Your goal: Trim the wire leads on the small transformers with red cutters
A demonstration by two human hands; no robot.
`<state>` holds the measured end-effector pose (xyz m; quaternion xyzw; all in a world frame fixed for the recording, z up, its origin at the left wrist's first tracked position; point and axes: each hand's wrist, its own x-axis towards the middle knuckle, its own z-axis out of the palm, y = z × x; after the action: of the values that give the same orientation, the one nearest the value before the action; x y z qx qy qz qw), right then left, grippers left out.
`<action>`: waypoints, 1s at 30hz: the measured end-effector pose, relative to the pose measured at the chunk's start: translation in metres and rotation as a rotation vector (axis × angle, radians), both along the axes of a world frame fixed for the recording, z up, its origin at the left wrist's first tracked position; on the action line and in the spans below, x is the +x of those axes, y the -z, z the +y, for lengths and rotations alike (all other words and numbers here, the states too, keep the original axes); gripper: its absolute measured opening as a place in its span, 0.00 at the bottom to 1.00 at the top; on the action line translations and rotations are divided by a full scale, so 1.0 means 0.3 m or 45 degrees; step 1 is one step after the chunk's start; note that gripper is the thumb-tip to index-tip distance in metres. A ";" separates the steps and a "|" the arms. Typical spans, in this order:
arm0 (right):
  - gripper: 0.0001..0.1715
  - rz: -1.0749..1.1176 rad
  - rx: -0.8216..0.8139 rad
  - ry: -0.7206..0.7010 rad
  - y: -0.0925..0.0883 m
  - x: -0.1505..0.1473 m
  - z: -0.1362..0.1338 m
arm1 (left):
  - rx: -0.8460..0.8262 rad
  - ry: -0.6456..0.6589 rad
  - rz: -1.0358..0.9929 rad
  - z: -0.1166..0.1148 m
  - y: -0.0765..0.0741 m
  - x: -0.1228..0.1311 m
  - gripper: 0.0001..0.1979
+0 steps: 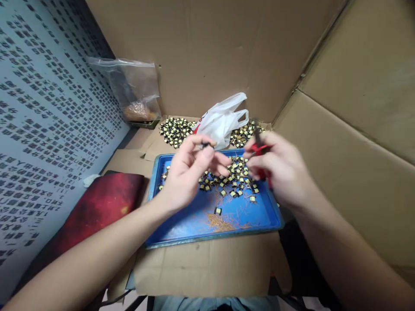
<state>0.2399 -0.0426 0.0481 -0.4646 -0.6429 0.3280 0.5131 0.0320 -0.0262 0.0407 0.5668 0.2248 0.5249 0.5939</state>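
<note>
Over the blue tray (191, 216), my left hand (191, 170) pinches a small dark transformer (206, 145) between thumb and fingertips. The other fingers of that hand are loosely spread. To the right, my right hand (279, 166) is wrapped round red-handled wire cutters (259, 149), their dark tip pointing up and away; motion blurs them, and I cannot tell whether the jaws are apart. Beneath the hands, many small yellow-and-black transformers (238, 172) lie heaped in the tray's far half. One transformer (218, 211) sits apart, close to a pile of copper wire clippings (221, 222).
Behind the tray, more transformers (177, 131) lie on cardboard beside a white plastic bag (222, 123). A clear zip bag (138, 93) with orange-brown contents stands back left. A red-patterned dark item (110, 198) lies left. Cardboard walls (227, 52) enclose the back and right.
</note>
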 end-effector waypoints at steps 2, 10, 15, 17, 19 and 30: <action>0.05 0.078 -0.152 -0.052 0.054 -0.029 0.022 | -0.059 0.095 0.082 0.006 0.086 0.003 0.11; 0.20 -0.324 0.091 0.004 0.196 -0.053 -0.012 | -0.127 -0.042 0.173 0.024 0.135 -0.020 0.12; 0.16 -0.389 0.162 0.023 0.202 -0.050 -0.034 | -0.191 -0.075 0.169 0.040 0.154 -0.034 0.14; 0.15 -0.397 0.155 0.019 0.206 -0.053 -0.039 | -0.183 -0.084 0.182 0.041 0.155 -0.037 0.14; 0.15 -0.410 0.145 0.011 0.213 -0.056 -0.041 | -0.162 -0.089 0.195 0.041 0.154 -0.039 0.13; 0.19 0.223 0.111 0.040 0.077 -0.031 -0.086 | -0.105 -0.098 0.238 0.033 0.155 -0.038 0.12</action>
<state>0.2305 -0.0683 0.0249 -0.4215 -0.6019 0.3308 0.5922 0.0207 -0.0162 -0.0058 0.5794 0.3221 0.4825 0.5725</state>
